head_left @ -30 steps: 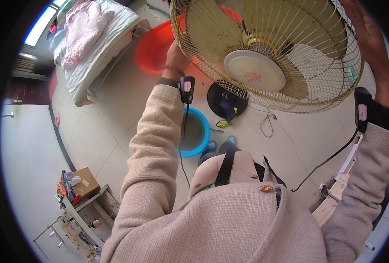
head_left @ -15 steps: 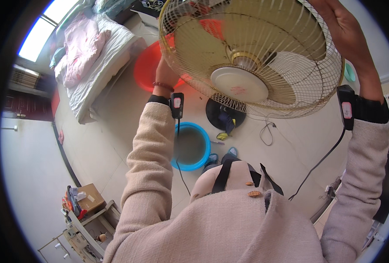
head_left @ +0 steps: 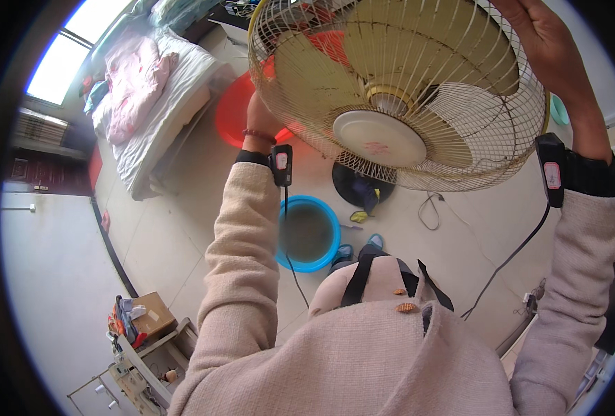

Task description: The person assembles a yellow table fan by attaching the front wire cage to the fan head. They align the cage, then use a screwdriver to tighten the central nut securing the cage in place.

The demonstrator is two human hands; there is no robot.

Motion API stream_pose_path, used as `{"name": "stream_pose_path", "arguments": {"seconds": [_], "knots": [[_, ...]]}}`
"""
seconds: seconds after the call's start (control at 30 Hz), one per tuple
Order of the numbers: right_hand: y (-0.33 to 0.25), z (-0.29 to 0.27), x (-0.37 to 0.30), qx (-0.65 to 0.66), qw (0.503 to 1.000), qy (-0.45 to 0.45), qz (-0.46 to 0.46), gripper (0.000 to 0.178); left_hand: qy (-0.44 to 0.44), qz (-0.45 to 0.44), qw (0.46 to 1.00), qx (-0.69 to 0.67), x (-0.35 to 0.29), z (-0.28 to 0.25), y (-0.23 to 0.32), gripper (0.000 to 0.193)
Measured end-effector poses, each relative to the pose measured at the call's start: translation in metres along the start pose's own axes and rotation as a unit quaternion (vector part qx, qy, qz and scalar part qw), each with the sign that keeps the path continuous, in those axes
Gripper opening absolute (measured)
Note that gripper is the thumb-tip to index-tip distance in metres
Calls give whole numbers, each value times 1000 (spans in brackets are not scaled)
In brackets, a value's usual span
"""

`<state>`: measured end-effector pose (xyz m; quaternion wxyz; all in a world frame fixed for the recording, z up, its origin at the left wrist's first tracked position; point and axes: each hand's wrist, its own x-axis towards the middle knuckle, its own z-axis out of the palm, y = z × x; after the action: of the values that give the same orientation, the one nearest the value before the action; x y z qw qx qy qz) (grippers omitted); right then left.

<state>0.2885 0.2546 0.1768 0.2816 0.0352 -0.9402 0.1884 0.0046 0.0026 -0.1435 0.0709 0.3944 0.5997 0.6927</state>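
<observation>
An electric fan head (head_left: 384, 135) is held up in front of me, with a rusty wire guard, yellowish blades and a pale round centre cap. My left hand (head_left: 260, 121) is at the guard's left side, its fingers largely hidden by the wires. Around the right rim of the guard, my right hand (head_left: 547, 45) is closed, fingers toward the top edge of the view. Below the fan, a black round base (head_left: 345, 182) lies on the floor with a dark and yellow cloth (head_left: 368, 197) on it.
A blue basin (head_left: 337, 232) of murky water stands by my feet. Behind the fan is a red basin (head_left: 231, 114). A bed (head_left: 183, 114) stands at the far left, a cardboard box (head_left: 155, 315) at the near left. A thin cable (head_left: 429, 211) trails over the floor.
The view has shifted slightly, so the floor things sit a little farther right. Both hands keep their places on the fan head, which has barely moved.
</observation>
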Motion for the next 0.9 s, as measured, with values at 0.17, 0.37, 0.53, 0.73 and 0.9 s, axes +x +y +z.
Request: {"name": "stream_pose_path", "arguments": {"seconds": [0.17,0.37,0.53,0.73,0.9], "knots": [[-8,5,-6,-20,999,33,13,26,26,-5,999,30,4,-1,-1,22],[2,7,-11,-42,997,59,16,26,36,19,987,154,8,-1,-2,23],[33,-4,-13,-34,999,13,-4,33,28,-12,998,55,7,-2,4,27],[44,-5,-21,-9,1000,4,15,34,34,2,996,80,6,5,18,35],[42,-5,-20,-6,1000,10,-1,34,-13,-86,993,-75,12,3,30,41]]}}
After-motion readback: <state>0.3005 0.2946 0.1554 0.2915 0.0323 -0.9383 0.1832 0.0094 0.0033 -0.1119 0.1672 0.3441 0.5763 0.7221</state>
